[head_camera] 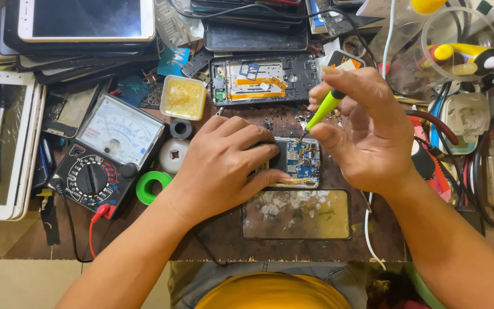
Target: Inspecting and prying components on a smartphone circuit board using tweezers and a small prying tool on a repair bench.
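Note:
My left hand [224, 163] lies flat on an opened phone, pressing it onto the bench. The phone's blue circuit board [302, 160] shows just right of my fingers. My right hand [367, 129] holds a small screwdriver with a lime-green handle [325, 107] between thumb and fingertips. Its metal tip touches the top edge of the board. A bare phone frame with orange flex strips [264, 78] lies behind the board.
An analog multimeter [107, 151] with red and black leads sits at left, next to a green tape roll [152, 186] and a yellowish tub [183, 97]. A worn glass panel [295, 214] lies at the front. Stacked phones and tablets [84, 28] fill the back left; cables and tools crowd the right.

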